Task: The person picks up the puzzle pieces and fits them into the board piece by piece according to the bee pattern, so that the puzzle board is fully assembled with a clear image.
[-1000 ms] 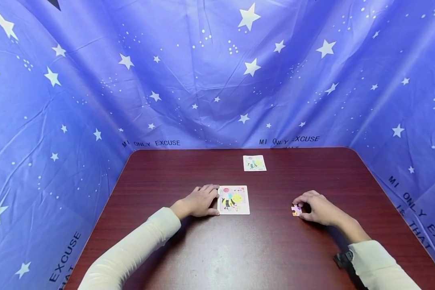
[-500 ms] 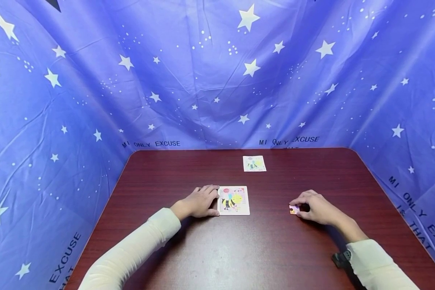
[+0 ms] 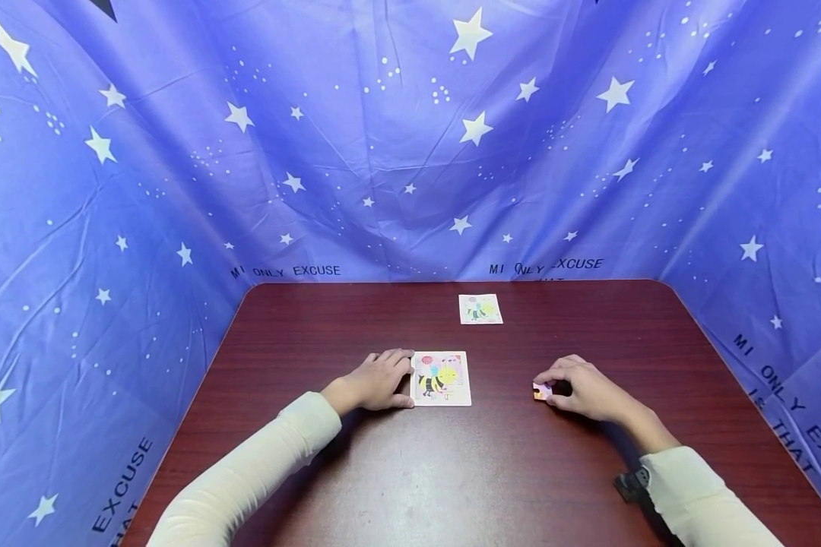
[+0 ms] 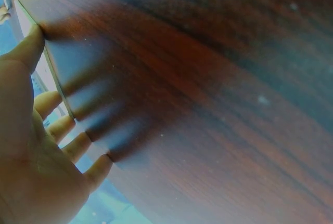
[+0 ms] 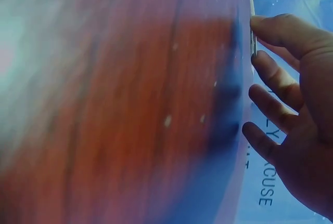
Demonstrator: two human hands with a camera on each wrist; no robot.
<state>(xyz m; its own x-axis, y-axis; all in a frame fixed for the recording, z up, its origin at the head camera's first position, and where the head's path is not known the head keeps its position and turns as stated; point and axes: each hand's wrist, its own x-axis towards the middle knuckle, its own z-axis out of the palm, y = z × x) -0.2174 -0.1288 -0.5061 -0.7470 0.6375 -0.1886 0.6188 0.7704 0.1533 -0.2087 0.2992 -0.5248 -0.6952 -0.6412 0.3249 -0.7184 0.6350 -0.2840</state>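
A square bee puzzle board (image 3: 441, 378) with a pale border lies flat on the table in the head view. My left hand (image 3: 381, 380) rests at its left side, thumb near the lower corner and the forefinger near the upper one. The left wrist view shows those spread, extended fingers (image 4: 99, 174) along the board's thin edge. To the right of the board, my right hand (image 3: 584, 389) pinches a small pink and orange jigsaw piece (image 3: 541, 391) between thumb and fingers. Seen edge-on in the right wrist view, the piece (image 5: 253, 39) is mostly hidden.
Farther back on the dark red wooden table (image 3: 356, 319) lies a smaller square card (image 3: 480, 309) with a matching bee picture. A blue star-patterned curtain (image 3: 383, 152) surrounds the table at the back and both sides. A black strap device (image 3: 631, 485) sits at the right wrist.
My right hand has slid left toward the board, carrying the jigsaw piece. The left hand, the board and the far card stay in place.
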